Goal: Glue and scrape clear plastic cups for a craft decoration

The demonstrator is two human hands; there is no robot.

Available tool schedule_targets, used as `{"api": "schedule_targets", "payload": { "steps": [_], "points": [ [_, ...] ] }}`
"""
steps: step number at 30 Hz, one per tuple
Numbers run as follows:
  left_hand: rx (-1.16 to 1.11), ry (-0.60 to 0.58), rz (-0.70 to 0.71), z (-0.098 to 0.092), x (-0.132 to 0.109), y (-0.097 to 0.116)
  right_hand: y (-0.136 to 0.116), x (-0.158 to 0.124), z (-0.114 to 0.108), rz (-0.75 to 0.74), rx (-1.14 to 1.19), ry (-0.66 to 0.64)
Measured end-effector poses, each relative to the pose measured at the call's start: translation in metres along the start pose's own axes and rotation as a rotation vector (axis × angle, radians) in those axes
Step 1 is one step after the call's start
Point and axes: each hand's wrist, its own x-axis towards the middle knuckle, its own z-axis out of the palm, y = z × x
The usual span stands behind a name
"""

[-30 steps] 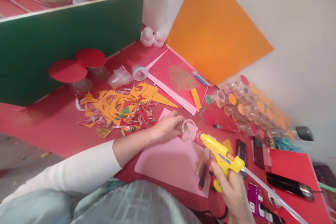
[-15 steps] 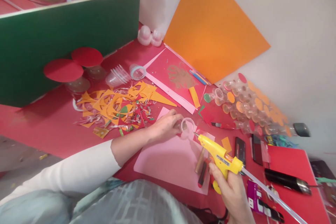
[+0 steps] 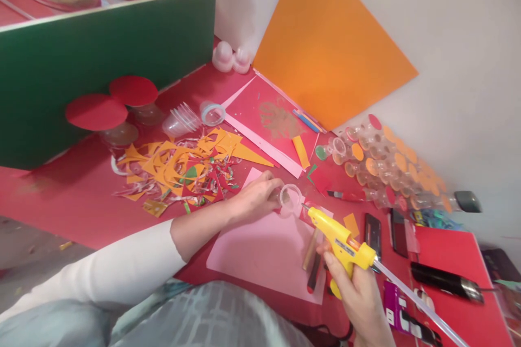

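Note:
My left hand (image 3: 256, 195) is closed round a small clear plastic cup (image 3: 290, 196) lying on its side, mouth turned right, above a pink paper sheet (image 3: 264, 249). My right hand (image 3: 360, 298) grips a yellow glue gun (image 3: 340, 238) with a clear glue stick (image 3: 423, 306) trailing out of its back. The gun's nozzle touches the rim of the cup.
A heap of orange and red paper scraps (image 3: 183, 165) lies left of my left hand. A cluster of small cups with coloured discs (image 3: 386, 168) sits right, under an orange sheet (image 3: 329, 43). A green board (image 3: 101, 59) stands at left. Phones and tools (image 3: 374, 233) lie near the gun.
The glue gun's nozzle has crept slightly left against the cup rim. My left hand keeps hold of the cup in nearly the same place.

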Motion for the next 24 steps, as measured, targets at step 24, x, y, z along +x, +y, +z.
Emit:
{"api": "schedule_targets", "payload": {
  "steps": [24],
  "points": [
    [-0.016, -0.003, 0.006, 0.001, -0.002, -0.002, 0.007, 0.000, 0.001, 0.033, -0.002, 0.024]
  ]
}}
